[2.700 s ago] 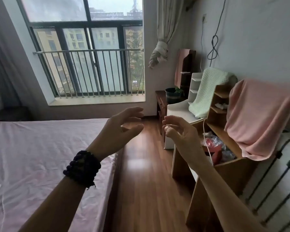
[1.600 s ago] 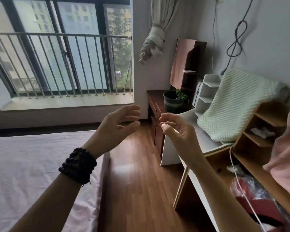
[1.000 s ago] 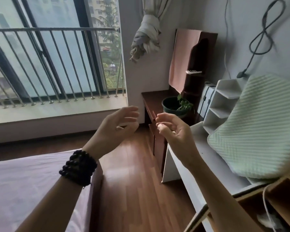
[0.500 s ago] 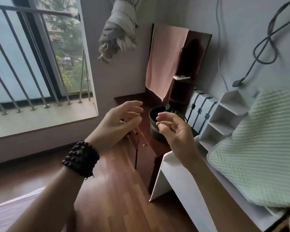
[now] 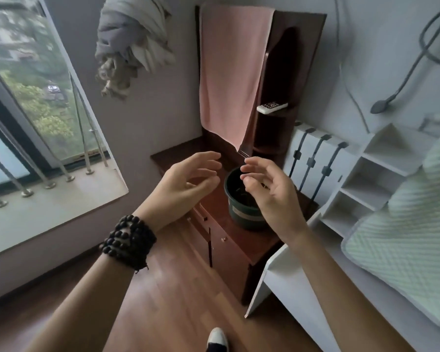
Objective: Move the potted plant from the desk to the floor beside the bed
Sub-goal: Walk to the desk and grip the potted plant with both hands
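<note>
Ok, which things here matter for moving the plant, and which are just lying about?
For the job:
- potted plant, standing on the dark desk
- left hand and right hand, both open and empty
- wooden floor

Lying about:
- pink towel
- remote control
- white shelf unit
- green quilted cloth
- knotted curtain

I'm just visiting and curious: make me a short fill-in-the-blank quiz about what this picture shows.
1. The pot stands on a dark wooden ____.
2. The left hand wears a bracelet of black ____ at the wrist.
3. The towel hanging behind the pot is ____ in colour.
4. Neither the left nor the right hand holds anything; both are ____.

Missing words: desk; beads; pink; open
</note>
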`<state>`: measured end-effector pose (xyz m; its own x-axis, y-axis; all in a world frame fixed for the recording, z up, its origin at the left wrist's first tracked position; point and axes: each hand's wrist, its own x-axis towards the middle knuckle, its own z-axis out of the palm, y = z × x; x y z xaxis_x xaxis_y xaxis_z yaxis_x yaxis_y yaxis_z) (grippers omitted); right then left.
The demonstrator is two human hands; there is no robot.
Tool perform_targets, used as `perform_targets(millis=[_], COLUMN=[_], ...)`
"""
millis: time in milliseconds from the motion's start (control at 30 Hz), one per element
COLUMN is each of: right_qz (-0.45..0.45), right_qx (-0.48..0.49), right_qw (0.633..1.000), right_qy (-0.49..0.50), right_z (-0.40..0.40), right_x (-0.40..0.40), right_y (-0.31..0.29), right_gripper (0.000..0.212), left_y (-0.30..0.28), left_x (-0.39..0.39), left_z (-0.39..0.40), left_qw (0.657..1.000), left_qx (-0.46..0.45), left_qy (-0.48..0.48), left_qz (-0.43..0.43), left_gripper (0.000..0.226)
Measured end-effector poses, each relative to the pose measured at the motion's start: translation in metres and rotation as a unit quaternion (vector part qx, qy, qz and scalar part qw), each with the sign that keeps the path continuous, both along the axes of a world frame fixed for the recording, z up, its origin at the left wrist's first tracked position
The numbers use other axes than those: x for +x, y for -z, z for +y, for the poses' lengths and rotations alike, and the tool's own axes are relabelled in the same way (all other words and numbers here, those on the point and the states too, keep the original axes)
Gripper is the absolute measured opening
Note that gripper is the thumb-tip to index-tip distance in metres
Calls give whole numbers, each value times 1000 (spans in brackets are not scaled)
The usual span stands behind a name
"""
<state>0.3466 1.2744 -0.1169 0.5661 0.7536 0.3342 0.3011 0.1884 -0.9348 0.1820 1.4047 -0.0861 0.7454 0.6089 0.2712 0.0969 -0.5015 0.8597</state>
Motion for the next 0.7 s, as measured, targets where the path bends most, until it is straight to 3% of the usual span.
perform_targets(millis=[333,700], right_qz=[39,48], right_qx=[-8,-47], right_qw=[995,963], right_qy=[91,261], right_z=[101,126], right_x=[82,80], right_y=[15,37], right_gripper=[27,30], left_y=[-4,39], left_x=[112,184], left_z=[124,184], left_qw=[995,960], left_qx=[13,-25], left_qy=[90,274], left_qz=[39,51], left_gripper=[40,43])
